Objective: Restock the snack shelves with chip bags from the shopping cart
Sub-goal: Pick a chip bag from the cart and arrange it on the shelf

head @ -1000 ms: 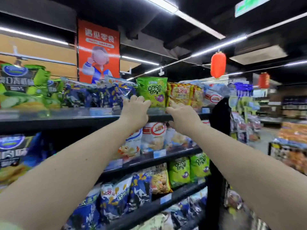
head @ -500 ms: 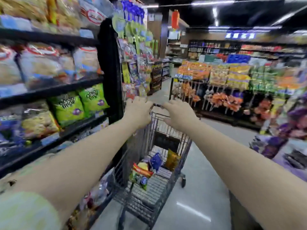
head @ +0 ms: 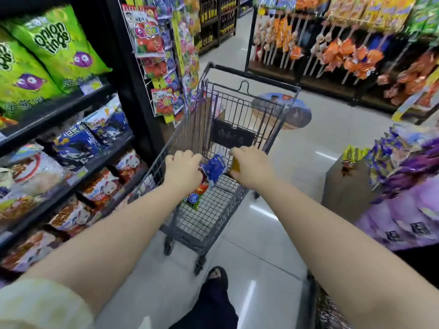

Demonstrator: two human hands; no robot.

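Blue chip bag (head: 215,168) just beside left grip (head: 183,170)

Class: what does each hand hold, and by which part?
Cannot be told: the left hand meets the left edge of the blue bag, the right hand covers the yellow bag, but both grips are hidden.

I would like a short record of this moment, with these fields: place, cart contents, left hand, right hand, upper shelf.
place: shop aisle, shopping cart standing beside the snack shelves
cart contents: blue bag, yellow bag, green and red bag
left hand: inside the cart, fingers curled, next to the blue bag; grip not clear
right hand: inside the cart, on the yellow bag; grip not clear
upper shelf: green onion rings bags
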